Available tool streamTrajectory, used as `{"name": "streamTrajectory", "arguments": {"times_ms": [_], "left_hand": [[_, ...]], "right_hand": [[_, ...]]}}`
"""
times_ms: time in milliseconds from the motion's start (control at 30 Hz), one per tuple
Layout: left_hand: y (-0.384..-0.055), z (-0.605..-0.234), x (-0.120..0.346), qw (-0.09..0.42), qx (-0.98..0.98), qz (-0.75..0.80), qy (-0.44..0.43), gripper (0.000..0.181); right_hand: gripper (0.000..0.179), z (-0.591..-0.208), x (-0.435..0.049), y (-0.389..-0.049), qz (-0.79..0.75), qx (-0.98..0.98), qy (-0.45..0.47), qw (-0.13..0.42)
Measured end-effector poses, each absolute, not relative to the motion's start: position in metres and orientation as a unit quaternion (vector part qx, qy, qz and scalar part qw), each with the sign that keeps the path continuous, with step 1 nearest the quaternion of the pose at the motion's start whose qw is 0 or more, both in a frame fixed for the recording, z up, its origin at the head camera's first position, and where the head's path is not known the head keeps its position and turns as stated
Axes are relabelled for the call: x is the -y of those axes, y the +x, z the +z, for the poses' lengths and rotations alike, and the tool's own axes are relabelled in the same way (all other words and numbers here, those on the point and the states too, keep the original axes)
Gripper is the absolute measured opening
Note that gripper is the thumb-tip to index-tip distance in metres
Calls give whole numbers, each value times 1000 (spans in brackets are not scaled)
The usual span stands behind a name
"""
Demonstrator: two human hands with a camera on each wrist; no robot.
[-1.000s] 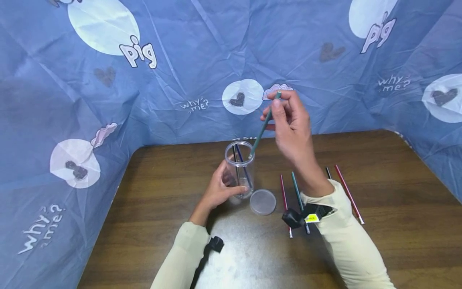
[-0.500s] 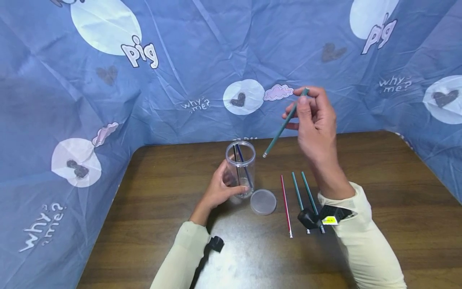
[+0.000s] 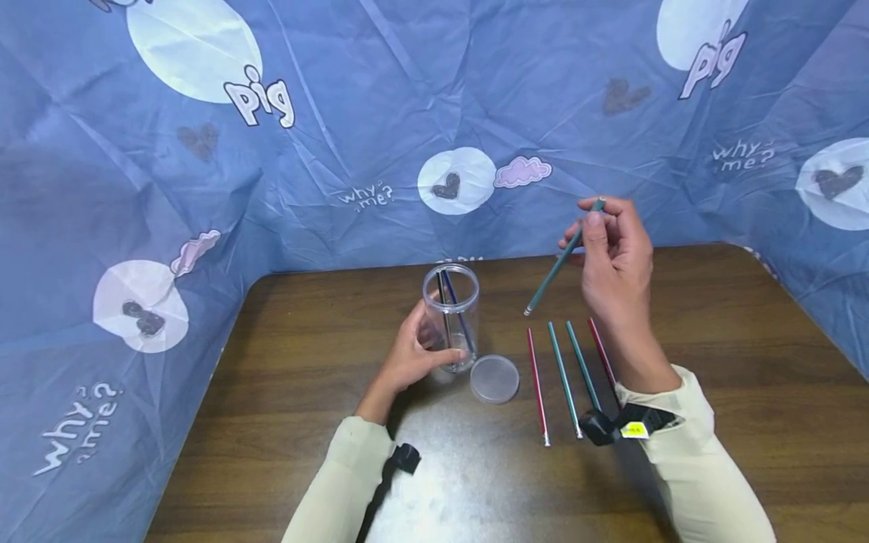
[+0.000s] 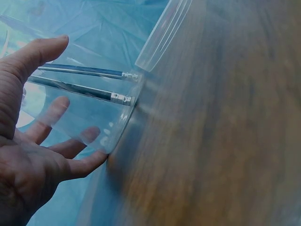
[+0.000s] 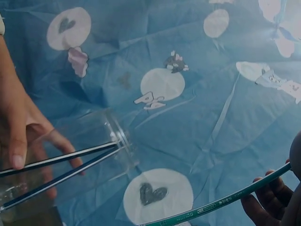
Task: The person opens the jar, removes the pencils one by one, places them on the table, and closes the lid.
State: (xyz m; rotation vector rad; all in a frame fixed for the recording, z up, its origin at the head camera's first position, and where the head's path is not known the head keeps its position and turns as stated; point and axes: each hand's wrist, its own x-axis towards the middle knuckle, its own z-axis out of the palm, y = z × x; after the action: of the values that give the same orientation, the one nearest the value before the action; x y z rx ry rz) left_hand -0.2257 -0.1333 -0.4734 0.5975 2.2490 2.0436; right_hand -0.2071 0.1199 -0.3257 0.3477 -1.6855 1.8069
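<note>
My left hand (image 3: 411, 357) holds a clear plastic jar (image 3: 470, 326) upright on the table, thumb and fingers around its lower wall. Inside lean a black pencil (image 4: 70, 88) and a blue pencil (image 4: 89, 71), eraser ends down at the jar's base. Up to the right, my right hand (image 3: 621, 275) pinches a green pencil (image 3: 558, 268) near its top end between thumb and fingers. That pencil slants down to the left, its metal-banded eraser end lowest, apart from the jar and above the table. In the right wrist view, white lettering shows along its side.
A round translucent lid (image 3: 495, 379) lies just right of the jar. Beyond it lie a red pencil (image 3: 538, 388), two green pencils (image 3: 565, 381) and another red pencil (image 3: 601, 348), partly behind the right wrist. A blue printed cloth (image 3: 326, 136) hangs behind the wooden table (image 3: 285, 392).
My right hand has moved right, away from the jar's mouth, then lowered, carrying the green pencil with it. The left hand and the jar have stayed in place.
</note>
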Motion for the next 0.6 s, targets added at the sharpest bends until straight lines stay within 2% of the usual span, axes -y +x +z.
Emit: {"name": "streamTrajectory", "arguments": {"times_ms": [67,300,600], "left_hand": [[-223,-467,134,26,-727,658,193,96],[-234,-490,138,19,-730,655,193,99],[-234,-492,135,16,-718,666,199,96]], "right_hand": [[19,-330,-121,-207,689,637,130,320],[27,-344,-127,-206,642,679,128,332],[26,-359,-145,-203,577,727,106,357]]}}
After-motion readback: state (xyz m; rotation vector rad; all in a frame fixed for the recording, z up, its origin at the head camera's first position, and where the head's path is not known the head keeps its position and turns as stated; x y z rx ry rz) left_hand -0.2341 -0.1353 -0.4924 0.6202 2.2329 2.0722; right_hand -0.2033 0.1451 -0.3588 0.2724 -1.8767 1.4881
